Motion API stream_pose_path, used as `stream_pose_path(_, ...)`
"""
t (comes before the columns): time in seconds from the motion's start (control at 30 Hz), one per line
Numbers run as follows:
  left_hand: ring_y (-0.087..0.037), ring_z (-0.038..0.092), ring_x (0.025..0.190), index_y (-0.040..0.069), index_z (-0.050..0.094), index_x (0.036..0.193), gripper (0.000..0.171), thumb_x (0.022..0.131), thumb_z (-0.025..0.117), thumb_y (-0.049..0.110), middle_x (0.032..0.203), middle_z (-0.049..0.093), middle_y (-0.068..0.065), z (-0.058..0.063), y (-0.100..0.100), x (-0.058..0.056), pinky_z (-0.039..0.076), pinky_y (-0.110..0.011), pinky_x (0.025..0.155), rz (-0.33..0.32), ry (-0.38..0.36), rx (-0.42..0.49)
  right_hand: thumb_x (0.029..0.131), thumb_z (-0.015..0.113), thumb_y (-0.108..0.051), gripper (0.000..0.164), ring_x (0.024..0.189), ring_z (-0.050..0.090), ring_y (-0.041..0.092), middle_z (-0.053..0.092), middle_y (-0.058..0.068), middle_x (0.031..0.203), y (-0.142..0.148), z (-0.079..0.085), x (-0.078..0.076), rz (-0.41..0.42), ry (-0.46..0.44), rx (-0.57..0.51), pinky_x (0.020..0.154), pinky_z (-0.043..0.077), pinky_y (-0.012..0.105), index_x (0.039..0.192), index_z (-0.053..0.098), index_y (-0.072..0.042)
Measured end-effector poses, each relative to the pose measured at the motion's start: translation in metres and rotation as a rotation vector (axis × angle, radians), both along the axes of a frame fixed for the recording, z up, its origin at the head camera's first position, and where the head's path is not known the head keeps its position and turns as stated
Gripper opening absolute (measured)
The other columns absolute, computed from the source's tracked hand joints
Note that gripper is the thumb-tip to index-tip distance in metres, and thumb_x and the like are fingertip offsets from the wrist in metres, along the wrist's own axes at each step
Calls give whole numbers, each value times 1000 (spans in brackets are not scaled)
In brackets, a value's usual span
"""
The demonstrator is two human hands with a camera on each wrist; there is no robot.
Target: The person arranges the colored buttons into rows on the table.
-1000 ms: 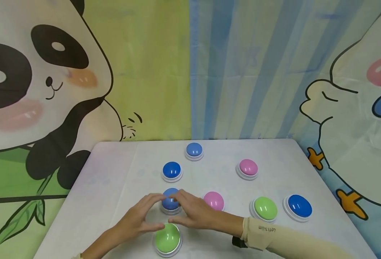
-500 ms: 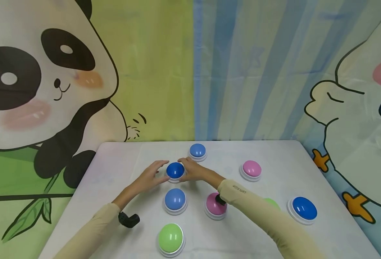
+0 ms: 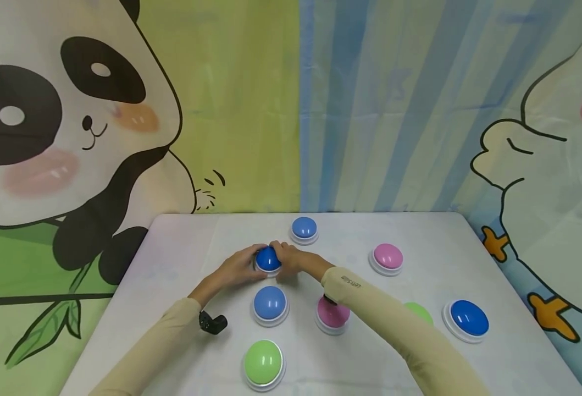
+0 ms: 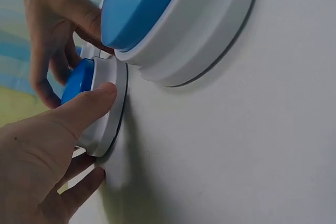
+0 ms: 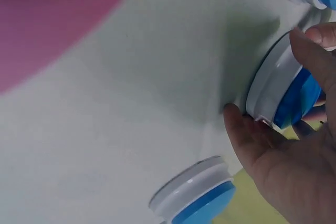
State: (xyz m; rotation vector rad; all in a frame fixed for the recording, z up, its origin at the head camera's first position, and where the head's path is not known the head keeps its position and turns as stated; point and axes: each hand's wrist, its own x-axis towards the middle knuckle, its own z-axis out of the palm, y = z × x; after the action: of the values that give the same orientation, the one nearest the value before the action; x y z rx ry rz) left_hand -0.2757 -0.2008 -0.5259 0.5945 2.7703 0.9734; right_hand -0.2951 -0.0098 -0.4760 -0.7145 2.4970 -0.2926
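Left hand (image 3: 239,266) and right hand (image 3: 292,259) pinch 1 dark blue button (image 3: 268,259) from both sides, far left-centre on table (image 3: 429,242). 2 light blues (image 3: 270,303) (image 3: 304,227), one nearer, one farther. 1 more dark blue (image 3: 470,318), right. 2 pinks (image 3: 388,256) (image 3: 333,316), right. 2 greens (image 3: 263,362) (image 3: 419,312), near.

Two light blue buttons (image 3: 270,302), two dark blue buttons (image 3: 268,259), two pink buttons (image 3: 388,256), two green buttons (image 3: 263,362), eight in all. One left hand (image 3: 241,266), one right hand (image 3: 292,259), two sleeves (image 3: 387,322), one bench (image 3: 419,236).
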Motion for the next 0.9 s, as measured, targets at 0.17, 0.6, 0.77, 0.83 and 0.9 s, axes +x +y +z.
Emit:
stream_pose_path(0.17, -24, 42, 131, 16, 37, 139, 81, 72, 77, 34, 142, 43, -7, 2, 2, -2, 37, -43, 106, -11, -7, -9, 76, 75, -28, 86, 125, 38, 25, 37, 12, 137, -2, 4, -4, 6, 13, 20, 107, 36, 42, 138, 16, -17)
stream_pose_path(0.6, -19, 52, 120, 16, 43, 135, 78, 68, 79, 37, 133, 53, -3, 13, 15, -9, 50, -34, 92, -109, 65, 64, 71, 79, -21, 78, 122, 46, 26, 45, 14, 130, 28, 2, -6, -25, 76, -267, 103, 41, 41, 131, 32, -11)
stream_pose_path(0.77, -17, 54, 118, 15, 44, 134, 78, 68, 78, 39, 133, 53, -3, 19, 36, -12, 51, -29, 91, -205, 99, 97, 70, 80, -22, 77, 122, 46, 27, 45, 15, 129, 56, 5, -1, -19, 103, -338, 101, 43, 42, 130, 34, -9)
stream_pose_path(0.83, -16, 54, 118, 16, 44, 135, 78, 69, 78, 39, 133, 52, -2, 20, 46, -14, 51, -26, 89, -233, 108, 103, 69, 80, -22, 78, 121, 47, 28, 46, 16, 127, 68, 6, 1, -14, 122, -350, 100, 44, 43, 130, 34, -9)
stream_pose_path(0.9, -16, 54, 118, 17, 42, 136, 79, 70, 77, 39, 135, 51, -2, 20, 56, -16, 51, -24, 88, -259, 116, 106, 69, 81, -22, 78, 119, 48, 29, 46, 17, 126, 80, 7, 2, -7, 141, -350, 99, 44, 43, 130, 34, -9)
